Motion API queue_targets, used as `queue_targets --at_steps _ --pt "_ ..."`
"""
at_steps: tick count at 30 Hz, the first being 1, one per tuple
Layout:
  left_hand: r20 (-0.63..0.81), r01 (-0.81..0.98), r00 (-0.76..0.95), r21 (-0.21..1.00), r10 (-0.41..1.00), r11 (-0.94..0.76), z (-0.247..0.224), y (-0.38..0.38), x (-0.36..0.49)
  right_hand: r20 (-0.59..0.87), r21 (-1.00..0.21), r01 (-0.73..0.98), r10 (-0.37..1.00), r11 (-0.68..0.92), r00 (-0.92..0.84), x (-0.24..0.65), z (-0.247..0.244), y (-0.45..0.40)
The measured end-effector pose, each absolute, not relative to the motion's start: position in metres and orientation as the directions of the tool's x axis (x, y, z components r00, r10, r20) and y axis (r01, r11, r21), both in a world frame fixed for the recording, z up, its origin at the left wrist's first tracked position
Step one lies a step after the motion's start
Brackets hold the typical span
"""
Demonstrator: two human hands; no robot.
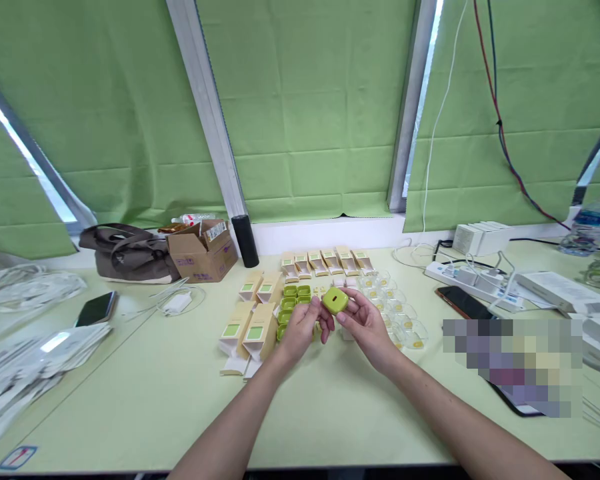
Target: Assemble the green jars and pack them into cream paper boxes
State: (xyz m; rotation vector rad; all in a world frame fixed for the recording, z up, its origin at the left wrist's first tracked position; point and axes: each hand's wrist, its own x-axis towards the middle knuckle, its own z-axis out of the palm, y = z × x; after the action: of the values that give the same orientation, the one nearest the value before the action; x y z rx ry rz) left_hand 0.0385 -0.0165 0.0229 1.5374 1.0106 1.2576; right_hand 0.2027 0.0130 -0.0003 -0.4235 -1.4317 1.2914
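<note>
Between my two hands, above the table, is a small green rounded case (335,301) with a dark oblong slot in its face. My left hand (303,327) grips its left side with thumb and fingers. From the right, my right hand (364,325) holds the other side, thumb at the lower edge. Behind my left hand stand several green open-topped case shells (289,303) in rows. Clear plastic cups (406,325) with yellow centres lie in rows beyond my right hand. Left of the shells are cream cartons (260,331) with green squares and open flaps.
More open cartons (325,262) line the back. A cardboard box (205,253), a grey bag (130,253) and a black cylinder (245,241) stand at back left. A phone (96,309) lies left; a power strip (473,283) with cables and another phone (464,302) lie right.
</note>
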Motion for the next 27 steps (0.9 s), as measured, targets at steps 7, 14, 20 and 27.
queue_targets --at_steps 7,14,20,27 --pt "0.315 0.07 0.058 0.945 0.947 -0.319 0.023 -0.013 0.035 0.456 -0.851 -0.438 0.821 0.289 -0.344 0.211 0.002 0.015" --pt "0.208 0.007 0.071 0.978 0.975 -0.209 0.029 -0.018 0.036 0.668 -0.698 -0.007 0.648 0.716 -0.367 0.214 0.0 0.01" --pt "0.215 -0.196 0.163 0.964 0.963 -0.181 0.029 -0.01 0.021 0.744 -0.544 0.185 0.573 0.818 -0.344 0.216 0.004 0.009" --pt "0.239 -0.229 -0.122 0.938 0.963 -0.262 0.033 -0.002 0.012 0.737 -0.35 0.526 0.574 0.775 -0.356 0.227 0.0 0.025"
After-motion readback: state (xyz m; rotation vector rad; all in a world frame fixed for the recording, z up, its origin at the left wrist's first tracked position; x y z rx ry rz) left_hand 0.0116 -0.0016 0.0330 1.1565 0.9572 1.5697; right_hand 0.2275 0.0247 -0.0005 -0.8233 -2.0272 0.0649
